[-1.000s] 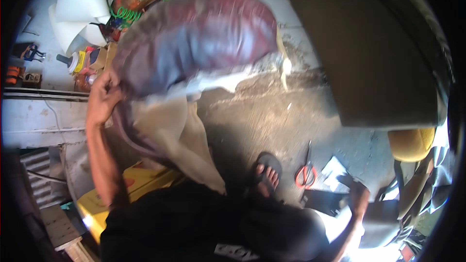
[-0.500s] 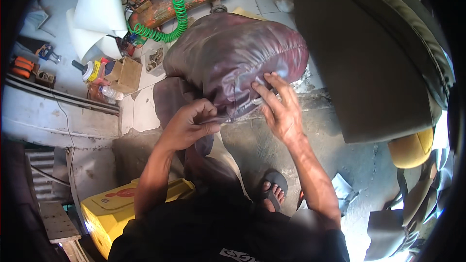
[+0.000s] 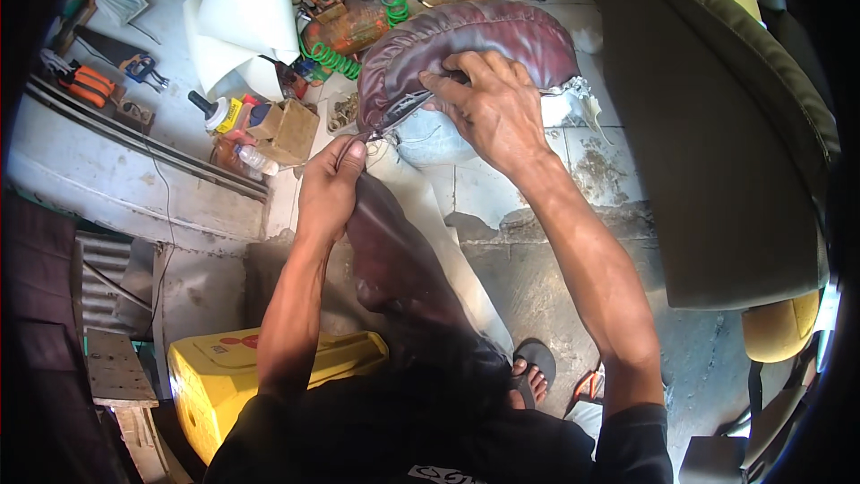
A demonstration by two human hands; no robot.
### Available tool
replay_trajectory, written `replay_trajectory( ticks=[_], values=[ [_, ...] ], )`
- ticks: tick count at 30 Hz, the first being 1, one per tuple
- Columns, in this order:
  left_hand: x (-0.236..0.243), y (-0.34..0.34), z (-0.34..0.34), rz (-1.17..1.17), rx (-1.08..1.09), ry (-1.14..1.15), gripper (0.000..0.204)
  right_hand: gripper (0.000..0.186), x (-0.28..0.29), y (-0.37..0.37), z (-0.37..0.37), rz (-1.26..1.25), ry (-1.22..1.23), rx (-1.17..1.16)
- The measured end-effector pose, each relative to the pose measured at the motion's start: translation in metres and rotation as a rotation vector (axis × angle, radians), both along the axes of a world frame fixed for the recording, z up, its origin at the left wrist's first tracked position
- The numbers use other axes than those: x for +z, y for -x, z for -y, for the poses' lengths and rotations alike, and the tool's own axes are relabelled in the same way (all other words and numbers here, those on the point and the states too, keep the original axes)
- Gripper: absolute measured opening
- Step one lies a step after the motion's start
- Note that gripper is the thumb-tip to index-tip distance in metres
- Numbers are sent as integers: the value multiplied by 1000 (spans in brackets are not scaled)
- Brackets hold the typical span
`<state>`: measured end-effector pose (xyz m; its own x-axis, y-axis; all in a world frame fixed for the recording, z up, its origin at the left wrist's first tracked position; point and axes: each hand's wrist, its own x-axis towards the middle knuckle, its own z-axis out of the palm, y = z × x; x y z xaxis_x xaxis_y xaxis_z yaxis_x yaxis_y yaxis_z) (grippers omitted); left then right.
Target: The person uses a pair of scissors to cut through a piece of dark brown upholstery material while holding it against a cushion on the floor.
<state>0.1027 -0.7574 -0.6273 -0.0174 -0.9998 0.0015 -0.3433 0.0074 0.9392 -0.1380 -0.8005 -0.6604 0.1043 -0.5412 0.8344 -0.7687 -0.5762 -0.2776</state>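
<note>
Right now you are mid-fitting: your right hand [image 3: 488, 108] presses flat on the maroon leather cover [image 3: 466, 45] over the floor, while your left hand [image 3: 330, 184] pinches its edge; next, pull it taut evenly.

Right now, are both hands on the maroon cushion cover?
Yes, the right hand presses on the maroon cushion cover while the left hand pinches its edge.

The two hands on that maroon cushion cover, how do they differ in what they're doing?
The left hand is closed in a pinch on the cover's edge by the zipper; the right hand lies spread, fingers pressing the maroon cushion cover from above. The left hand sits lower, nearer the body; the right hand reaches farther out. Both are bare and touch the same cover.
</note>
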Motion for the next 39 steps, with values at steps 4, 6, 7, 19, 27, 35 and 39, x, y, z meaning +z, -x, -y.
replay_trajectory(
  ticks=[4, 6, 7, 19, 27, 35, 39],
  values=[
    [-5, -14, 24, 136, -76, 289, 25, 27, 4, -6, 14, 1, 52, 0],
    [-3, -19, 32, 108, -70, 280, 24, 27, 4, -7, 18, -3, 46, 0],
    [0, -24, 35, 138, -118, 232, 26, 27, 4, -8, 20, -6, 40, -2],
    [29, -16, 39, 385, -352, 86, 28, 26, -2, -1, 14, 45, -43, 17],
    [-18, 28, -22, 686, -273, 849, 36, 34, -57, 16, -71, 240, -181, -72],
    [-47, 31, -36, 345, -432, 121, 15, 36, -77, 28, -108, 205, -318, -68],
    [-56, 26, -30, 215, -504, 36, 19, 37, -80, 28, -116, 194, -346, -75]
  ],
)
